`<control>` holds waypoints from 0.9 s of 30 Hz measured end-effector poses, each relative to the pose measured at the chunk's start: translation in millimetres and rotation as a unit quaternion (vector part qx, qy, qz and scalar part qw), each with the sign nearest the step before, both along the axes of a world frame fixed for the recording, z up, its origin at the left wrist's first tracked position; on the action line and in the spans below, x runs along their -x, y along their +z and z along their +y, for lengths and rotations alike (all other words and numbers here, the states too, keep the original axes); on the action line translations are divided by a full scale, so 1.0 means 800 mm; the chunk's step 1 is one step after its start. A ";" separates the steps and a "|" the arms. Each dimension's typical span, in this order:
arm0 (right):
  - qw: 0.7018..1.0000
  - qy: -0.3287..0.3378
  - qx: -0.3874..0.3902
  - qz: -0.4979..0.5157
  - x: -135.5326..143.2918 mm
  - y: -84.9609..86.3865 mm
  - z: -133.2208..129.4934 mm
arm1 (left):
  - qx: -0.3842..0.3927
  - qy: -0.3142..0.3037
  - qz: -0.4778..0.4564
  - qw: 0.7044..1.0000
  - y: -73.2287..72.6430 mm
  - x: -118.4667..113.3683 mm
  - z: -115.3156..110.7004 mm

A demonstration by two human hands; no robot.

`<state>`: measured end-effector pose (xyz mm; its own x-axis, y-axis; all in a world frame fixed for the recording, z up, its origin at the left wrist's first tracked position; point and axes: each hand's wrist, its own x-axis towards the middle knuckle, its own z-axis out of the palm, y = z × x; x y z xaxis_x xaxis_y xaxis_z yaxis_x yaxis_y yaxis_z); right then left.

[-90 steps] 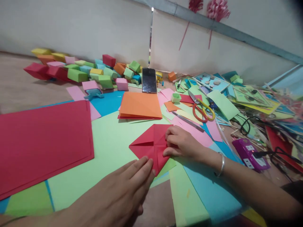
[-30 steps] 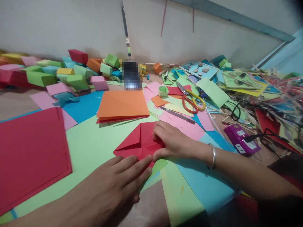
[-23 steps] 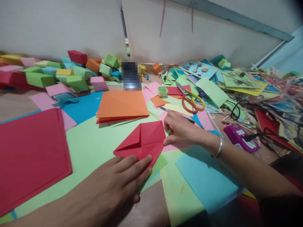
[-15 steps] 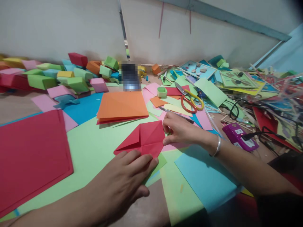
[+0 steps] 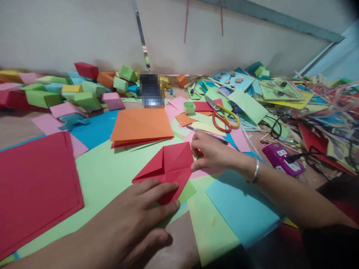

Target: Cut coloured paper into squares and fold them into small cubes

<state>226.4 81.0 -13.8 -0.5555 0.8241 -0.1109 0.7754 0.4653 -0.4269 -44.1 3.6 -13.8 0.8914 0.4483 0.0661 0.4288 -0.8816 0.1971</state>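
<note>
A folded red paper (image 5: pixel 176 158) with crossing creases and a raised triangular flap lies on the light green sheet (image 5: pixel 98 175) in front of me. My left hand (image 5: pixel 148 209) rests flat on its lower left part, fingers stretched and a little apart, covering that edge. At the paper's right edge, my right hand (image 5: pixel 207 151) has curled fingers, with thumb and forefinger on the edge. A corner of bright green paper (image 5: pixel 187 193) shows beneath the red one.
Behind lies a stack of orange paper (image 5: pixel 143 125); at left, large red sheets (image 5: pixel 36 190). Scissors (image 5: pixel 224 117) with red and yellow handles lie on paper scraps. Folded paper blocks (image 5: pixel 89 101) line the wall. A purple power socket (image 5: pixel 283 158) with cables sits right, near a blue sheet (image 5: pixel 238 201).
My left hand has slid slightly down and its fingers have spread, uncovering more of the red paper's lower part. My right hand stays at the paper's right edge. The view has shifted slightly.
</note>
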 end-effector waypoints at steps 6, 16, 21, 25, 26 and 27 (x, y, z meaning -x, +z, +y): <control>1.000 -0.004 0.004 -0.012 0.002 0.004 -0.001 | -0.021 0.078 -0.052 0.995 -0.043 -0.022 -0.006; 1.000 -0.008 -0.004 -0.013 0.003 0.003 -0.002 | -0.060 0.032 -0.029 0.997 -0.025 -0.020 -0.007; 0.999 0.025 0.006 0.021 -0.006 0.008 0.003 | -0.146 -0.007 -0.015 0.989 -0.034 -0.007 -0.016; 0.997 0.053 -0.047 0.042 -0.017 0.002 0.012 | -0.150 0.073 -0.013 0.986 -0.035 -0.005 -0.021; 0.994 0.071 -0.073 0.045 -0.018 -0.001 0.014 | -0.145 0.089 -0.006 0.985 -0.033 -0.006 -0.020; 0.988 0.099 -0.104 0.049 -0.019 -0.005 0.016 | -0.138 0.099 0.002 0.985 -0.030 -0.006 -0.019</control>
<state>241.7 94.0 -17.9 -0.7074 0.6980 0.1114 0.6204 0.6887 -0.3754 -38.9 -11.9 -38.1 0.7889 0.5789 0.2060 0.5981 -0.8004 -0.0411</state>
